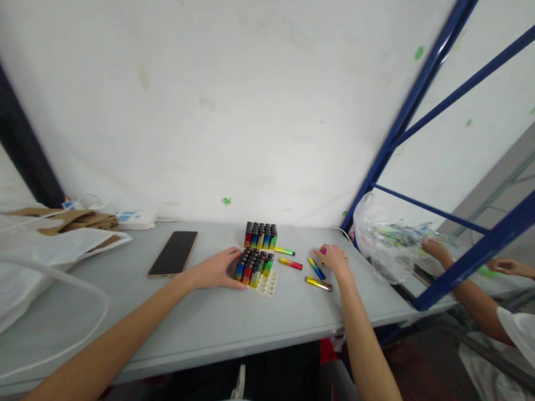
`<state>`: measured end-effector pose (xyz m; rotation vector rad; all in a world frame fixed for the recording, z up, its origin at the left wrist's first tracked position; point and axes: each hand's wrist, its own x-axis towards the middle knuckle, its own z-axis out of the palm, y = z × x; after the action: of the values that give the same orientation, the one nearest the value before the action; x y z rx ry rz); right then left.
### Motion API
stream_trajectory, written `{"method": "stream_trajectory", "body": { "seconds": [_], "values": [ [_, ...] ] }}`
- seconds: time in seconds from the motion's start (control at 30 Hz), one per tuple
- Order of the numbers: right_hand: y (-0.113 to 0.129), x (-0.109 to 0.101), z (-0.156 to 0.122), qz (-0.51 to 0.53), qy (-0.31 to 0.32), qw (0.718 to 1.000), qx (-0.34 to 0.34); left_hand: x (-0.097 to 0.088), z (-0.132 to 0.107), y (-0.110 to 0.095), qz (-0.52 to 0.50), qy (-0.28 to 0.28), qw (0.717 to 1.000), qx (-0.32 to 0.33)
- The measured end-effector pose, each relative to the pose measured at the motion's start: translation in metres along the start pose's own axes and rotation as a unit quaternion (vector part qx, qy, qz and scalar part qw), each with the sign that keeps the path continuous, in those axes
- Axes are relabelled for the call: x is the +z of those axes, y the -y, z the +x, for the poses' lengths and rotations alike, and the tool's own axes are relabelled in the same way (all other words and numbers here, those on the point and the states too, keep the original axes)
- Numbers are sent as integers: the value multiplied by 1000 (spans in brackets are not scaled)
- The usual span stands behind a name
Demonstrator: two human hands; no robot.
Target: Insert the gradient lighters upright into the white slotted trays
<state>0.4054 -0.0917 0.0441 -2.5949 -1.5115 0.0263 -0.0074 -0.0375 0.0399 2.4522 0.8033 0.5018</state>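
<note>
My left hand [223, 269] curves around the left end of a white tray [267, 284] with round-holed slots, thumb in front and fingers behind. Upright lighters [252, 267] in several colours fill its left part; the slots at its right end hold none. Behind it stands a second block of upright lighters [260, 236]. My right hand [333, 257] is closed over a pink lighter [323, 252], mostly hidden by the fingers. Between the hands lie a green-yellow lighter [285, 252], a red-yellow lighter [291, 263], a blue-yellow lighter [316, 268] and a gold lighter [319, 283].
A phone [174, 253] lies left of the trays. White plastic bags and cardboard [79, 223] crowd the table's left end. A blue metal frame [401, 128] rises at the right, with a clear bag [376, 239] beside it. Beyond it, a co-worker's hands [437, 249] are at work.
</note>
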Motion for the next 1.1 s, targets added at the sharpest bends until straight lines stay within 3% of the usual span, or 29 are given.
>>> {"method": "stream_trajectory", "body": {
  "seconds": [0.13,0.27,0.37,0.53,0.7,0.87,1.1],
  "values": [
    [5,3,5,35,-38,998,-21,1,0,2,-10,1,1000,0],
    [4,7,9,201,-46,974,-96,1,0,2,-10,0,1000,5],
    [4,6,9,353,-40,925,-134,0,0,1,-11,3,1000,2],
    [19,-2,-3,569,6,805,-167,1,0,2,-7,-1,1000,-1],
    [43,-16,-22,629,35,754,-186,1,-1,2,-16,5,1000,0],
    [65,-30,-47,635,75,732,-238,0,0,1,-11,5,1000,3],
    [101,-13,-67,670,131,702,-205,2,0,4,-9,1,1000,13]
  ]
}}
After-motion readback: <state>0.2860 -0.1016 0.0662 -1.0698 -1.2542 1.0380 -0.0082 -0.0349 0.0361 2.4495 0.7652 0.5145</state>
